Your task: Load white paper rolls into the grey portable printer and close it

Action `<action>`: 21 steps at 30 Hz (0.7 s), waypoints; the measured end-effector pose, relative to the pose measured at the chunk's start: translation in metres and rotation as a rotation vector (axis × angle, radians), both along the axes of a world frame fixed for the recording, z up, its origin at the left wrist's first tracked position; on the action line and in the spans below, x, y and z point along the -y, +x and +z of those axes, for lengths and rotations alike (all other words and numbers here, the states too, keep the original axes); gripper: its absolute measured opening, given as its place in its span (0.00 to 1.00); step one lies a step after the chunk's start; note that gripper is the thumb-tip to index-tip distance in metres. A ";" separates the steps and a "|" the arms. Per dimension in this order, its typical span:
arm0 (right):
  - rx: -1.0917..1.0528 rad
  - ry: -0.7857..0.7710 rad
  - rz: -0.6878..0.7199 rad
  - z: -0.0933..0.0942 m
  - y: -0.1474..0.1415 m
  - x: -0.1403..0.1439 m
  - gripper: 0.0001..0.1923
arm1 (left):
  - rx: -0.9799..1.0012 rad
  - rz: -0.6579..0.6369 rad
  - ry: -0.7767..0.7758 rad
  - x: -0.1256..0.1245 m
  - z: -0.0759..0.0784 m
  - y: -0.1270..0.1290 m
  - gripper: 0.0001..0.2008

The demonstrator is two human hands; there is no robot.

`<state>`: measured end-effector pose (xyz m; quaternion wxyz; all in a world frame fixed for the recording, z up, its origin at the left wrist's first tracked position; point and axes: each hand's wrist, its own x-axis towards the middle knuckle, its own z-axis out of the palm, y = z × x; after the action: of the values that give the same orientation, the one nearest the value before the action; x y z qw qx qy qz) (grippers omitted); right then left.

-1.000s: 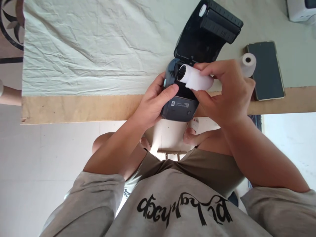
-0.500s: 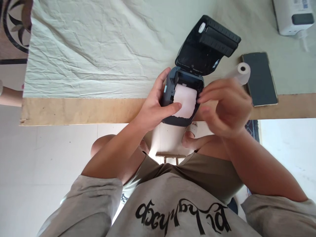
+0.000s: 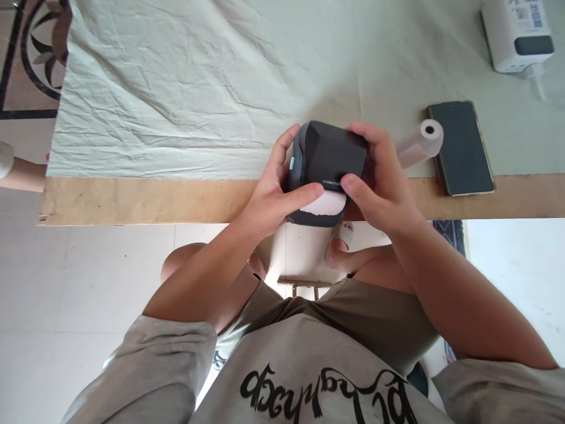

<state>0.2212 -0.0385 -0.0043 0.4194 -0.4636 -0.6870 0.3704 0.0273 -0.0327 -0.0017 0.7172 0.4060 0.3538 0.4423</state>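
While the left hand (image 3: 273,194) and right hand (image 3: 384,182) clasp its sides, a black, boxy plastic printer (image 3: 338,152) showing white paper (image 3: 325,204) is at the wooden counter (image 3: 132,199) edge, probably light, stiff and smooth, best held by those flanks.

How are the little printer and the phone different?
The printer is a thick, boxy thing, while the phone is a thin, flat slab.
The printer is held between the left hand and the right hand; neither hand touches the phone, which lies on the table.
The printer has white paper showing below its lid; the phone shows only a dark screen.
Both look mostly dark.
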 end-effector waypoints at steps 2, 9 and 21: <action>-0.019 -0.045 0.051 0.000 -0.003 -0.001 0.29 | 0.003 0.014 -0.025 0.001 0.001 0.001 0.24; -0.053 -0.114 0.093 -0.005 -0.002 -0.005 0.31 | 0.070 -0.015 -0.108 0.000 0.003 0.000 0.14; -0.134 -0.066 -0.025 -0.007 0.002 -0.002 0.21 | 0.242 -0.051 -0.130 -0.009 -0.002 0.002 0.09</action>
<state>0.2237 -0.0366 -0.0109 0.4535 -0.4600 -0.6391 0.4175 0.0291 -0.0240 -0.0036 0.7904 0.3110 0.2824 0.4459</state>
